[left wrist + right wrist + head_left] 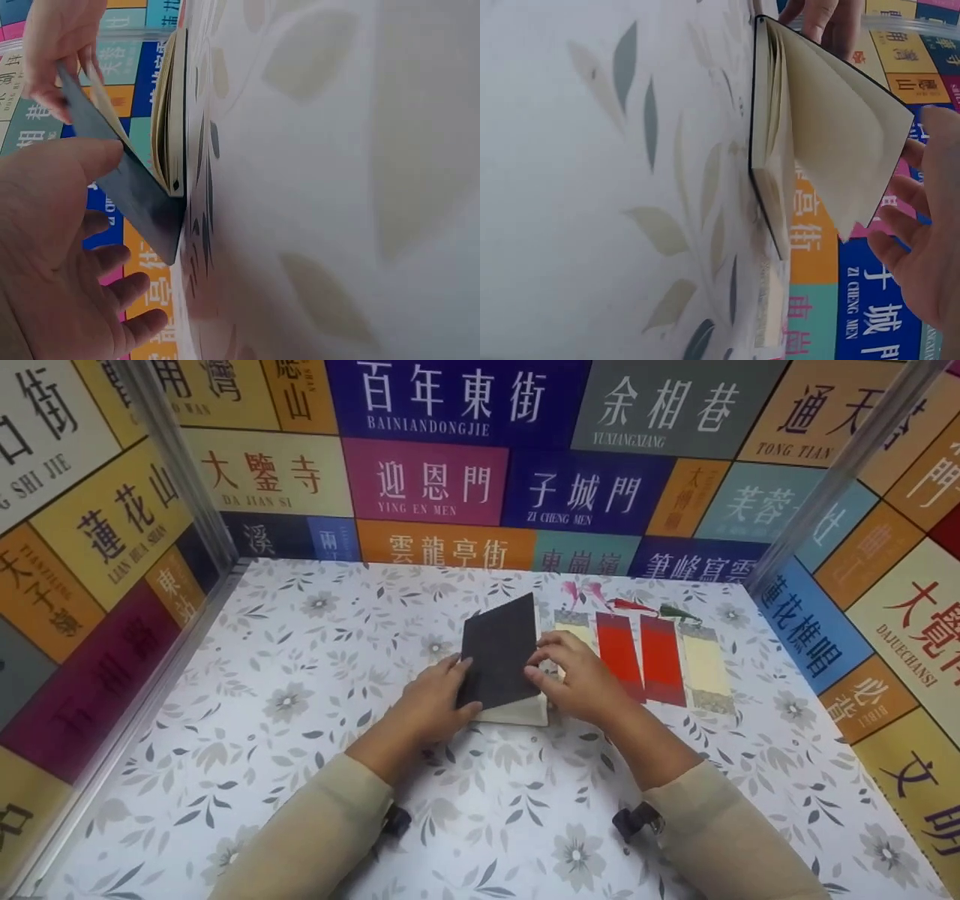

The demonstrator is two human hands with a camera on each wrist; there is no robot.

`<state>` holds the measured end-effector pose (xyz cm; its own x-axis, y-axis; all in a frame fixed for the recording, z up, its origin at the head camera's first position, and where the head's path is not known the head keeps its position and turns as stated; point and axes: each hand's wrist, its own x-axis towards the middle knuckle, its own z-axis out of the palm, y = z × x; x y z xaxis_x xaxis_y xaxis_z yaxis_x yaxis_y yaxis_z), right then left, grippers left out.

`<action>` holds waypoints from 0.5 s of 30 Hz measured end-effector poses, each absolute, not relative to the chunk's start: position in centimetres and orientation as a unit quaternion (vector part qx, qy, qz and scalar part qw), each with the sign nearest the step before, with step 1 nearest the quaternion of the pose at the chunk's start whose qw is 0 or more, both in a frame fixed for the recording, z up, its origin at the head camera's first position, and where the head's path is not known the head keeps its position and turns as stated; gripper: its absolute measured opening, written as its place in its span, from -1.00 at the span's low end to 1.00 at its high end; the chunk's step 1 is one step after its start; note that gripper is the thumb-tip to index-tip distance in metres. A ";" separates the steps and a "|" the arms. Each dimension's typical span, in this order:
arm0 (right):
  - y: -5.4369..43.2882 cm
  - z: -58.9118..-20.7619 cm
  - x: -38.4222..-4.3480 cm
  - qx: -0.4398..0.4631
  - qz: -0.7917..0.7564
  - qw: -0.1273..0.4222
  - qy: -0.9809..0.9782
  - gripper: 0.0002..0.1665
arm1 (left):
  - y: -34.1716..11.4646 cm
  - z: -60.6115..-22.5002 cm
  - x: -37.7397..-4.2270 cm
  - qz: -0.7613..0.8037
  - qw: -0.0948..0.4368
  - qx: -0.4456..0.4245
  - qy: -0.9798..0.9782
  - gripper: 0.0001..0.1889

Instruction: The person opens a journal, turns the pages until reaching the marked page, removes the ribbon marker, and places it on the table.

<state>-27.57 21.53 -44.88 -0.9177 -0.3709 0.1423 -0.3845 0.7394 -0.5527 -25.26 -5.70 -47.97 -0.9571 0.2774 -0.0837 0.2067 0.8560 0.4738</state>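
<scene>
A notebook (499, 652) with a black cover stands part-way open on the table, its cream pages (832, 112) showing under the raised cover. My left hand (431, 697) is at the spine side; in the left wrist view its thumb touches the outside of the cover (146, 199) while the other fingers are spread loosely. At the cover's free edge, my right hand (581, 671) pinches the edge between thumb and fingers. The right wrist view shows those fingers (904, 225) bent past the edge, and some contact points are hidden.
Several tasselled bookmarks lie in a row right of the notebook: a cream one (574, 631) partly behind the right hand, a red one (619, 649), another red one (664, 660) and a cream one (705, 660). Panels with printed signs (427, 480) surround the floral tabletop (300, 765).
</scene>
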 end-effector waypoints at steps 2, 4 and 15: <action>21.8 -45.3 -27.8 0.183 0.284 -0.011 -0.941 -0.60 | -5.5 -48.1 -25.2 0.227 0.087 0.125 0.962 -0.17; 22.0 -45.8 -28.0 0.171 0.257 -0.040 -0.950 -0.51 | -5.4 -48.2 -25.1 0.212 0.095 0.132 0.964 -0.21; 22.1 -47.6 -28.1 0.183 0.135 -0.134 -0.964 -0.22 | -5.7 -48.5 -24.9 0.177 0.101 0.153 0.967 -0.36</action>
<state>-28.06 22.09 -47.57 -0.8968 -0.3898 -0.2093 -0.3173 0.8964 -0.3095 -24.91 -5.65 -48.50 -0.9326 0.3320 -0.1413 0.2602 0.8902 0.3739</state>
